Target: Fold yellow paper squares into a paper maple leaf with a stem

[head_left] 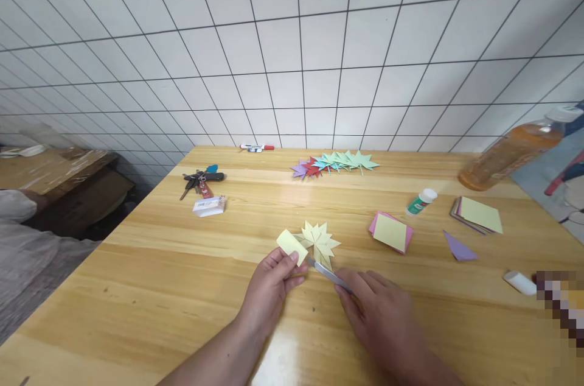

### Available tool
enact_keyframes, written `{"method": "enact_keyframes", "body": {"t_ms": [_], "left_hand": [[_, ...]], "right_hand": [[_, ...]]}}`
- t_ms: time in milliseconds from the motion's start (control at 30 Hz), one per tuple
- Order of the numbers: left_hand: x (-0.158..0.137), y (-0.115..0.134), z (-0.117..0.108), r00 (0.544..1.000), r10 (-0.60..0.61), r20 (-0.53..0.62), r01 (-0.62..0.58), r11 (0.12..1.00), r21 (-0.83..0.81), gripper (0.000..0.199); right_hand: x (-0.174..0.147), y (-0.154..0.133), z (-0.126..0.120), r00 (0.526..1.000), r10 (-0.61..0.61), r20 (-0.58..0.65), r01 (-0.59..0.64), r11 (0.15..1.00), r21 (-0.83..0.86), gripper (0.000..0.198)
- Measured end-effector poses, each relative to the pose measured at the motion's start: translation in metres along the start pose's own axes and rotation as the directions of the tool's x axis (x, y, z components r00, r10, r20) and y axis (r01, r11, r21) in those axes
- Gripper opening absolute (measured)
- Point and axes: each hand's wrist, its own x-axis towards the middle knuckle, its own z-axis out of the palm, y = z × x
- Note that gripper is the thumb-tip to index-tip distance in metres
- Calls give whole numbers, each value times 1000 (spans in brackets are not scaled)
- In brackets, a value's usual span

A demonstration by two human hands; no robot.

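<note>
My left hand (274, 276) pinches a folded piece of pale yellow paper (292, 247) between thumb and fingers, just above the table. My right hand (381, 307) is closed around a knife (333, 276); the handle is mostly hidden in the fist. Its grey blade points left, with the tip close to the paper's lower right corner. Whether the tip touches the paper I cannot tell. Behind the blade, a pale yellow folded paper leaf (318, 240) with pointed tips lies on the table, partly covered by the held paper.
Paper leaves (337, 162) and a marker (257, 147) lie by the tiled wall. Keys (203, 179) and a small box (209, 206) are left. Rightward are paper stacks (391, 232) (479, 214), a glue stick (421, 201), a purple triangle (458, 247), a white cap (520, 282) and a bottle (511, 151).
</note>
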Motion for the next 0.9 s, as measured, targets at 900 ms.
{"method": "enact_keyframes", "body": {"t_ms": [900], "left_hand": [[-3,-5,2,975,68,213,-69,998,-1,31]], "right_hand": [[0,0,6,1000,8,-27,-8,1000,-5,13]]}}
